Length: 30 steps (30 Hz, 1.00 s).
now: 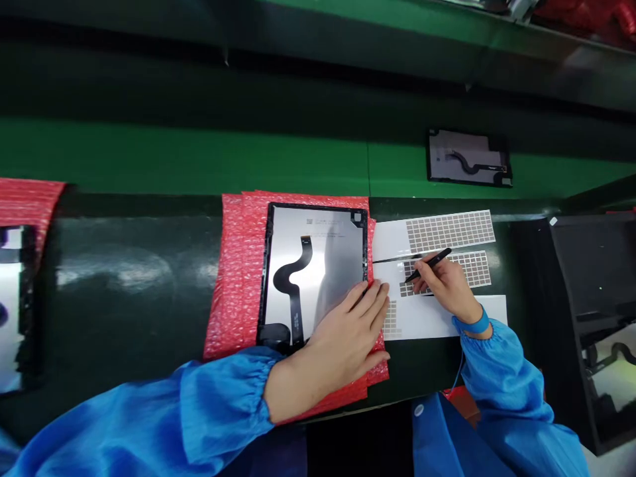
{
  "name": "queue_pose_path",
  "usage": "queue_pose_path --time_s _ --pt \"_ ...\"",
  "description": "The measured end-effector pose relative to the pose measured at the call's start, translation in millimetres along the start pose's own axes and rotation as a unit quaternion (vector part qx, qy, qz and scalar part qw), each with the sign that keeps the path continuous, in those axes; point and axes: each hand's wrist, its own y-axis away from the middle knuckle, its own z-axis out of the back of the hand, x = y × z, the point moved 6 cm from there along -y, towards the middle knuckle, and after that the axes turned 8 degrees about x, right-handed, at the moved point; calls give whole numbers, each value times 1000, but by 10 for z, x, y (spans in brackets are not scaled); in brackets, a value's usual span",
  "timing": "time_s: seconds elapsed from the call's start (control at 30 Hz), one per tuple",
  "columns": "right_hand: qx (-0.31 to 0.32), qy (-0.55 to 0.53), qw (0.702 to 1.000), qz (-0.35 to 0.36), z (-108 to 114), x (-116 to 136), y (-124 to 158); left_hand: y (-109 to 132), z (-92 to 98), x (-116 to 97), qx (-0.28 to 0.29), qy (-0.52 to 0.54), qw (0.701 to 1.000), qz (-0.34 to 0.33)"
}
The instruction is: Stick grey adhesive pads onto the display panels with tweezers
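A tablet screen panel (328,265) lies silver back up, with a curved black ribbon cable (293,278) on it. My left hand (348,331) rests flat across its lower right edge, fingers stretched over the red bubble wrap (228,291) underneath. My right hand (444,285) grips a slim black pen-shaped tool (430,264), its pointed tip down at a white sheet of small grey square stickers (474,268). Another sticker sheet (450,230) lies just above, and a third sheet (417,324) is below, partly under my hands. A blue wristband (472,323) circles my right wrist.
A second screen panel (470,159) lies on the green ledge at the back right. To the right stands a black tray (556,318) with more panels in it. Another panel (14,305) on red bubble wrap (30,199) is at the far left of the dark bench (129,285).
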Motion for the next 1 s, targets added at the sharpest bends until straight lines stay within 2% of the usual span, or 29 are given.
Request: queue_pose_path --time_s 0.1,0.2,0.33,0.4,0.5,0.67,0.8,1.0 --pt "1 -7 1000 -10 5 -14 -4 -4 35 -22 -4 -55 998 -5" --pt "-8 -76 997 -19 22 -23 -2 3 85 -30 -17 -66 998 -1" --pt "-61 -178 982 2 34 101 -56 111 320 -59 -75 -46 996 -24" --pt "-88 -197 976 24 -20 211 -141 178 462 -22 -105 -35 994 -23" --pt "-86 -222 970 52 -212 356 -339 213 575 151 -127 -38 991 23" --pt "-44 -275 957 81 -496 451 -586 142 493 417 -119 -60 988 76" --pt "-26 -284 955 80 -552 440 -594 131 443 444 -115 -51 989 76" --pt "-14 -288 955 74 -572 436 -576 140 478 442 -113 -44 989 80"
